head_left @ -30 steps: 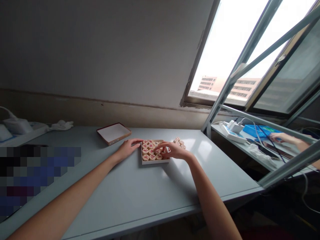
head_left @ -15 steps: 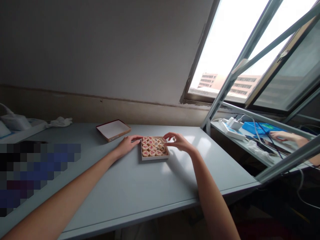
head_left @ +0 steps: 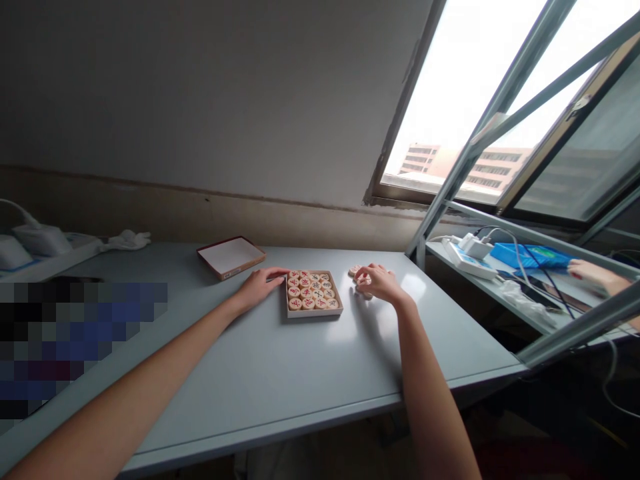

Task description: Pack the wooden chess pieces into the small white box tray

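A shallow open box (head_left: 314,314) holds several round wooden Chinese chess pieces (head_left: 307,303) in rows, with red characters on the left and dark ones on the right. At the box's left edge rests my left hand (head_left: 260,285), its fingers stretched out and apart, holding nothing. My right hand (head_left: 383,283) is over the table to the right of the box. Its fingers curl down around a Chinese chess piece (head_left: 367,281), partly hidden by them. Other loose pieces (head_left: 354,270) lie on the table close to those fingertips.
The dark-rimmed box lid (head_left: 233,257) lies upturned at the back left of the grey table (head_left: 260,373). Power strips (head_left: 75,247) stand at far left. Beyond a metal frame (head_left: 470,140) on the right, another person's hand (head_left: 595,273) is near a blue bag (head_left: 530,257).
My right hand has moved right, from the box's right side to the loose pieces on the table. The pieces in the box show fully now. My left hand stays at the box's left edge.
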`<act>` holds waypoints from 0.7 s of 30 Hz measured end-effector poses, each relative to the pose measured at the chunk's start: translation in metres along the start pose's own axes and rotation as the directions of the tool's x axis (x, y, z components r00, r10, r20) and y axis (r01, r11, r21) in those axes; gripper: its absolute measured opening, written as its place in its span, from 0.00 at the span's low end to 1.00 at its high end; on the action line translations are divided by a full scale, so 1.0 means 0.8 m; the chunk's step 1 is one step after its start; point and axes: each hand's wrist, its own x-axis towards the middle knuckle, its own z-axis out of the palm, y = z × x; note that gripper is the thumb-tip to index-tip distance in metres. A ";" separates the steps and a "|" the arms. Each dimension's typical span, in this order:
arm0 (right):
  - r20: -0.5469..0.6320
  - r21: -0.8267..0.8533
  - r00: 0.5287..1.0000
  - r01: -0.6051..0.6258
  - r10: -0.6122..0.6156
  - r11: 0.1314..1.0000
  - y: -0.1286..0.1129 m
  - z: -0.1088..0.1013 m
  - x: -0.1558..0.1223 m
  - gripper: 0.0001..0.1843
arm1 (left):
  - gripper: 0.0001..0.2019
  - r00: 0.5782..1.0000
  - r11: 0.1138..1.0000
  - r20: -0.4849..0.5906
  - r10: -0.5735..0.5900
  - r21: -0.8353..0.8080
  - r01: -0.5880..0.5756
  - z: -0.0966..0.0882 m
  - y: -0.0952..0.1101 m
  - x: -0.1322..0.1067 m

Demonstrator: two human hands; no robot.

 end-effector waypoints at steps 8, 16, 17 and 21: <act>-0.032 -0.027 0.996 -0.082 0.081 0.996 0.001 0.000 0.002 0.12 | 0.19 1.000 1.000 0.001 -0.012 -0.006 0.012 -0.001 0.000 0.000; -0.003 0.234 1.000 -0.025 0.027 0.972 0.000 -0.001 0.000 0.05 | 0.19 1.000 1.000 -0.006 -0.012 -0.008 0.012 0.000 -0.002 0.000; 0.004 0.229 0.999 -0.037 0.037 0.973 0.000 -0.001 0.000 0.05 | 0.19 1.000 1.000 -0.005 -0.013 -0.008 0.013 0.000 -0.003 0.000; -0.027 0.058 0.999 -0.037 0.039 0.998 -0.002 -0.001 0.002 0.06 | 0.19 1.000 1.000 0.002 -0.013 -0.009 0.013 0.000 -0.004 0.001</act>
